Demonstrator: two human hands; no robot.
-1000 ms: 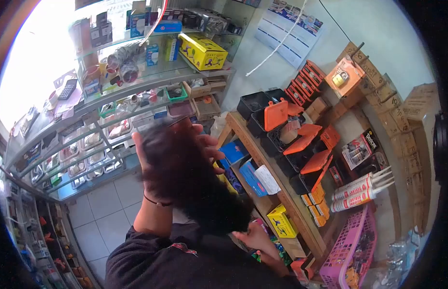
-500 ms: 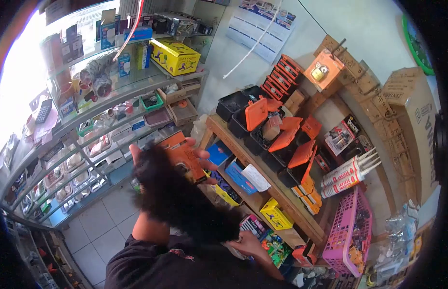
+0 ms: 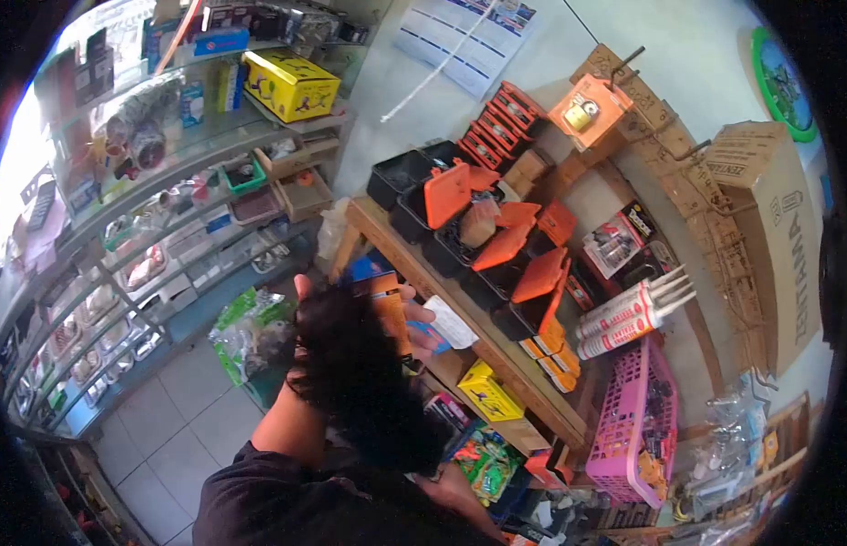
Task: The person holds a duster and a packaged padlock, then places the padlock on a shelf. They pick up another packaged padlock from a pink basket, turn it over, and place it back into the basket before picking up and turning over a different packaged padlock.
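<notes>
Head view, from left to right: the left hand point(image 3: 350, 314), raised and half hidden behind a dark fuzzy mass, grips a flat orange rectangular box point(image 3: 388, 314) before the wooden shelf point(image 3: 496, 364), while the right hand point(image 3: 451, 487), low down, is too hidden to judge.

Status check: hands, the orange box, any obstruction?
Left hand raised, grip shut on orange box. Right hand low by the lower shelf goods, grip unclear. Dark blur hides most of the left hand and box.
</notes>
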